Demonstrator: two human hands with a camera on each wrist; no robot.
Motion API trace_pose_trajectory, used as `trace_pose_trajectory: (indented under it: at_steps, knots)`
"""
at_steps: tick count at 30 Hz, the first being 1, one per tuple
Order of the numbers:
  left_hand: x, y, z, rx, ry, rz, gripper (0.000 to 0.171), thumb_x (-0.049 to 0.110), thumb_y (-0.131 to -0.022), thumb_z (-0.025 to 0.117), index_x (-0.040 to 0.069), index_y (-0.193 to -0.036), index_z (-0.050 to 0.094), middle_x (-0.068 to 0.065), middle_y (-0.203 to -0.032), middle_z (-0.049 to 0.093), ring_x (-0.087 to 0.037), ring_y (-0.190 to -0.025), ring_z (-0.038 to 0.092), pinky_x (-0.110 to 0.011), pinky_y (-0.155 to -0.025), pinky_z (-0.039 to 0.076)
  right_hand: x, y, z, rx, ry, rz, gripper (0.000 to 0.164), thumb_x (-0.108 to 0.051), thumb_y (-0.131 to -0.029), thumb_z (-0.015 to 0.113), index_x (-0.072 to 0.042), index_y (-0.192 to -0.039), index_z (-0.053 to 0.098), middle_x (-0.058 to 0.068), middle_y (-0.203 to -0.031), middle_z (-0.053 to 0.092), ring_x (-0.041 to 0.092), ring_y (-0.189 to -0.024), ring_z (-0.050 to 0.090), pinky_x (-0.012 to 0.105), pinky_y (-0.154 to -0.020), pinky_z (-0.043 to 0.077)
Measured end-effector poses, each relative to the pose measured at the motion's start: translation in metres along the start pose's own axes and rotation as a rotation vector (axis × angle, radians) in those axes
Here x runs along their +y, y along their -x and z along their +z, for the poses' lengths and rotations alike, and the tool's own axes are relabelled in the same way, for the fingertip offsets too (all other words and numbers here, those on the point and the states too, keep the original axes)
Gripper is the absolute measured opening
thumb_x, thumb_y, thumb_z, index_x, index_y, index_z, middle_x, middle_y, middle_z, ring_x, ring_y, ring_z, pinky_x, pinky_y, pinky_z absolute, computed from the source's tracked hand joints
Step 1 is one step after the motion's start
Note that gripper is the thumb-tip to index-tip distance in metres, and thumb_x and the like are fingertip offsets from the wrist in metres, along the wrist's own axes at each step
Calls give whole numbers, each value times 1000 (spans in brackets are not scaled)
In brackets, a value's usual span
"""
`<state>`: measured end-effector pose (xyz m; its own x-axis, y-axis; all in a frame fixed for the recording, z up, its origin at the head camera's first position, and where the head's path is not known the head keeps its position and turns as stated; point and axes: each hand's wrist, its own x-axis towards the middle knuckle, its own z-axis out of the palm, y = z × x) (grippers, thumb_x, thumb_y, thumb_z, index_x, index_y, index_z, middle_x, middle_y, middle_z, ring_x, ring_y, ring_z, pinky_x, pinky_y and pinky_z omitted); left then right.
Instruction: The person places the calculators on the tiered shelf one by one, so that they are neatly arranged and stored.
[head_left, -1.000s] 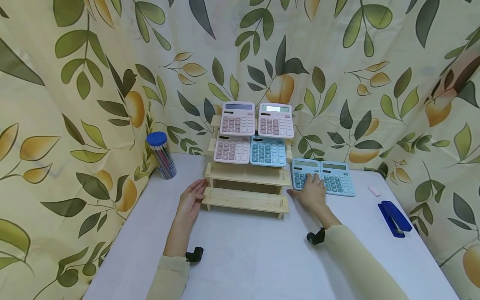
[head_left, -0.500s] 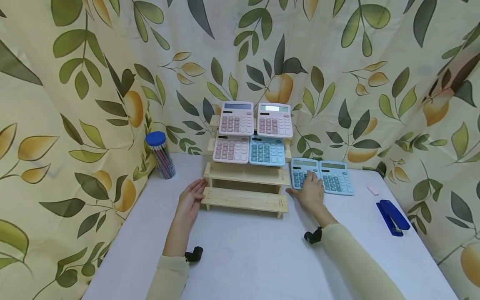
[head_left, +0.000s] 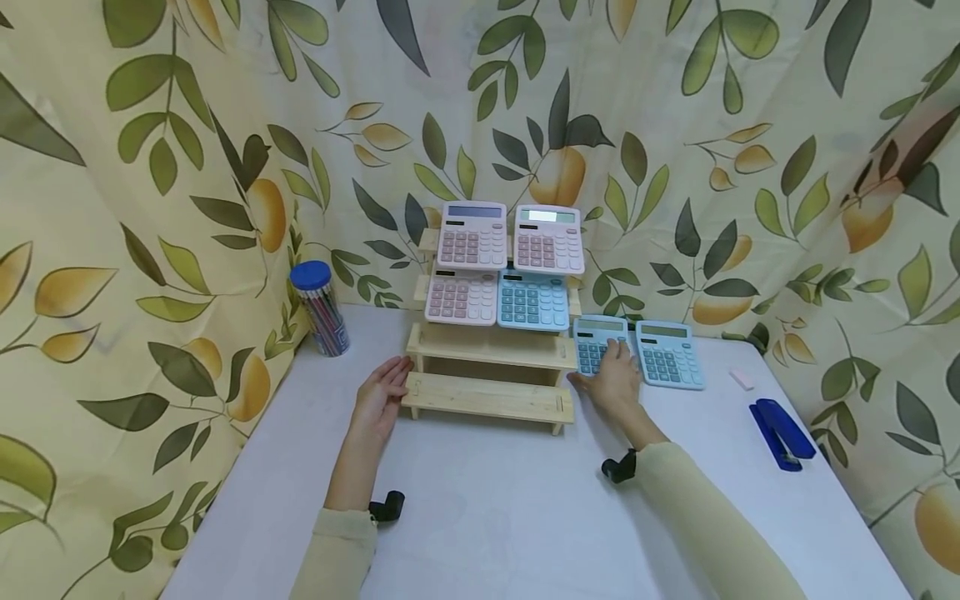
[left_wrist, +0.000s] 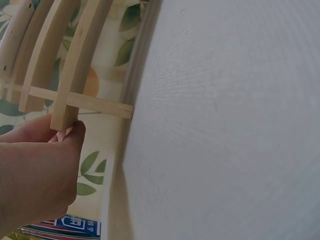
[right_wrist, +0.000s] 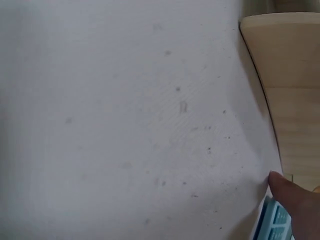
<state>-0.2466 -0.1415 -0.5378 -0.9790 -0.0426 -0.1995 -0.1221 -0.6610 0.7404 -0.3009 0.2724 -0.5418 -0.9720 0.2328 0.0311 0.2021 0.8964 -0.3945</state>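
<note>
A wooden stepped display rack (head_left: 491, 396) stands at the table's middle. My left hand (head_left: 377, 402) holds the left end of its lowest shelf, with thumb and fingers about the plank end (left_wrist: 65, 110) in the left wrist view. To the rack's right, my right hand (head_left: 617, 383) grips a blue calculator (head_left: 596, 327), covering its lower right part. In the right wrist view the thumb (right_wrist: 287, 192) lies along that calculator's edge; the other fingers are hidden there. A second blue calculator (head_left: 670, 357) lies just right of it, a narrow gap between them.
Two pink calculators (head_left: 472, 236) sit on the top tier. Below them are a pink calculator (head_left: 461, 297) and a blue one (head_left: 534, 302). A blue-lidded tub of pencils (head_left: 321, 310) stands left, a pink eraser (head_left: 742, 379) and blue stapler (head_left: 782, 433) right.
My right hand has slid the nearer blue calculator slightly left toward the rack, opening a gap from the other blue calculator. The left hand stays at the rack's lowest shelf.
</note>
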Motion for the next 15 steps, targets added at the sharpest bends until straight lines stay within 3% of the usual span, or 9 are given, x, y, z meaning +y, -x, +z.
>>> trace_pose_trajectory:
  at_steps: [8, 15]
  knots:
    - [-1, 0, 2, 3, -5, -18, 80, -32, -83, 32, -10, -159, 25, -28, -164, 31, -35, -154, 33, -33, -125, 31, -1, -4, 2, -11, 3, 24, 107, -38, -90, 79, 8, -161, 14, 39, -164, 11, 70, -143, 18, 80, -113, 25]
    - [1, 0, 1, 1, -3, -12, 79, -32, -84, 33, -10, -159, 25, -28, -164, 32, -35, -153, 33, -33, -124, 32, -6, -7, 3, 17, 6, 17, 111, -41, -85, 82, 5, -161, 15, 39, -162, 18, 72, -138, 26, 80, -110, 30]
